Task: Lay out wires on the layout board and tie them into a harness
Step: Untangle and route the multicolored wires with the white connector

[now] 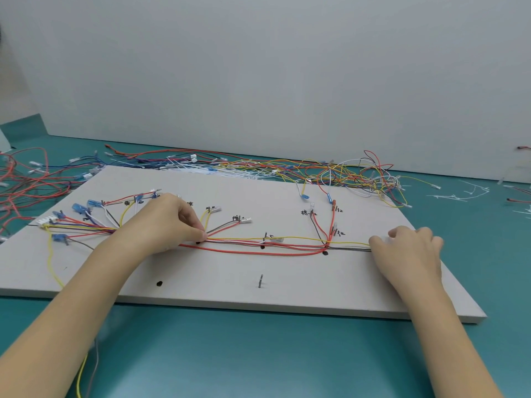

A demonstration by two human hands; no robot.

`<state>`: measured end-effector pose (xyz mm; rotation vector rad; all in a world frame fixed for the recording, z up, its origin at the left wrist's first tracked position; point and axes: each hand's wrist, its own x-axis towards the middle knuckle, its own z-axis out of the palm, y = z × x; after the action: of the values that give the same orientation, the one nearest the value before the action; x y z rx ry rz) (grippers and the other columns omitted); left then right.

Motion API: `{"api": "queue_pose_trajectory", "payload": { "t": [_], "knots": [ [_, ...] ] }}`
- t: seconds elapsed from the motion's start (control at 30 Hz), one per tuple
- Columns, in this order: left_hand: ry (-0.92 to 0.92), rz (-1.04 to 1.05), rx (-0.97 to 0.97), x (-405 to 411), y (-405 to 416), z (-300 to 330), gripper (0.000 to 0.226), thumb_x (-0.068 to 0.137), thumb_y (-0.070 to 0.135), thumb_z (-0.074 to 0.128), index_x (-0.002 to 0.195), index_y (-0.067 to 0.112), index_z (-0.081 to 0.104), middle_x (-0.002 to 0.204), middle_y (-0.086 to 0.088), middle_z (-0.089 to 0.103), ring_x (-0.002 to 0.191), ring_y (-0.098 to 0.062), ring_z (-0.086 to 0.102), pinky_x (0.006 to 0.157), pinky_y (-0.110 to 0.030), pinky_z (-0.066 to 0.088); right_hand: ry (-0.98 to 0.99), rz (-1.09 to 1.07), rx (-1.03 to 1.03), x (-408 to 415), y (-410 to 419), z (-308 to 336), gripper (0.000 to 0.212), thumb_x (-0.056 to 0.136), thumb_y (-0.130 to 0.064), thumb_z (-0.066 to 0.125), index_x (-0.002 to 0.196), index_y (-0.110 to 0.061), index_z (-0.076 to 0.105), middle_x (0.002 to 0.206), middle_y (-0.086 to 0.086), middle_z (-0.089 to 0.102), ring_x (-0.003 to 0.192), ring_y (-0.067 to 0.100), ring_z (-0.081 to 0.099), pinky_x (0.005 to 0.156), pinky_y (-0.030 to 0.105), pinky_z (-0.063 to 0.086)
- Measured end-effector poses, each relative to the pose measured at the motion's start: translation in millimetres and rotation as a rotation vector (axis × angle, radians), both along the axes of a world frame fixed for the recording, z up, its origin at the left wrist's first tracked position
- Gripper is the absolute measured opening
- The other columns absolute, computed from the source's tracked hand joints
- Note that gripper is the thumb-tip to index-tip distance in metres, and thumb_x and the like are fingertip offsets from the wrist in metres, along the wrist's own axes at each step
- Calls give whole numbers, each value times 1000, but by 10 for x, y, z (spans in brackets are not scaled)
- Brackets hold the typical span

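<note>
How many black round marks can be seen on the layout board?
4 black marks: one near the front edge, one by the left hand at, one mid-board, one under the wire junction at. Others may be hidden.

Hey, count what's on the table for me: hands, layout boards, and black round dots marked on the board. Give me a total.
Bare hands: 2, the left hand pinching the multicoloured wire bundle, and the right hand
Grey rectangular layout board: 1
Black round dots: 4
Total: 7

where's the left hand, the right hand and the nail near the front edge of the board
left hand (169,222), head view, on the back of the hand
right hand (408,251), head view, on the back of the hand
nail (260,280), head view, on the middle of its shaft
</note>
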<state>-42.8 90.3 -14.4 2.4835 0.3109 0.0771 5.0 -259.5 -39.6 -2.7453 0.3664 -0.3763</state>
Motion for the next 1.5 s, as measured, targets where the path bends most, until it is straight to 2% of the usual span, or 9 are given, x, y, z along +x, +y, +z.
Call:
{"api": "queue_pose_trajectory", "payload": {
  "t": [0.17,0.63,0.83,0.93,1.07,1.17,1.3,1.4,1.5],
  "knots": [
    [-5,1,-1,3,-3,3,12,71,27,84,62,25,76,63,7,70,68,-11,63,57,-23,43,8,-4,7,0,-30,0,43,92,-28,48,127,-3,55,124,21,44,120,36,31,91,42,36],
    [2,-3,-10,-3,-2,6,12,72,26,83,62,25,76,63,7,71,70,-12,64,59,-24,44,53,-6,-41,38,-46,7,44,97,-31,41,125,3,46,122,23,41,117,36,34,90,43,36],
    [4,1,-7,2,-4,11,13,72,27,83,62,26,76,63,7,71,71,-12,64,58,-23,43,34,-7,-100,78,-64,14,39,97,-31,41,118,2,46,116,21,40,111,36,38,73,38,31],
    [5,3,-13,-2,-4,7,12,72,27,83,62,25,76,63,7,70,69,-12,64,57,-23,42,18,-15,-133,85,-114,21,33,97,-26,43,115,1,46,114,21,41,109,37,40,71,38,31],
    [3,4,-13,0,-3,7,12,72,27,83,62,26,76,62,9,70,68,-10,63,56,-22,40,15,6,-179,73,-144,-2,23,95,-8,39,116,1,45,113,23,41,105,38,40,69,37,30],
    [2,3,-12,0,-2,6,12,72,27,82,62,26,76,62,9,70,68,-10,63,56,-22,40,7,-1,-151,81,-202,8,33,90,3,40,123,0,44,117,24,41,107,39,41,70,37,30],
    [0,-6,-10,2,2,0,12,72,27,82,62,25,76,63,8,71,70,-11,64,58,-23,43,-14,-44,-39,82,-283,22,43,88,5,46,131,-2,46,123,26,43,109,44,46,77,41,36],
    [-2,-5,-3,0,8,1,11,72,27,82,63,25,76,65,7,71,72,-12,65,61,-24,46,-29,-80,24,95,-283,45,44,88,5,48,131,-3,48,124,26,44,107,45,49,81,42,38],
    [-1,-7,-5,-4,3,1,11,72,27,82,63,26,76,63,10,70,71,-10,65,61,-24,45,-2,-79,2,99,-267,42,41,88,5,49,128,-1,49,123,27,44,107,45,48,83,43,40]
  ]
}}
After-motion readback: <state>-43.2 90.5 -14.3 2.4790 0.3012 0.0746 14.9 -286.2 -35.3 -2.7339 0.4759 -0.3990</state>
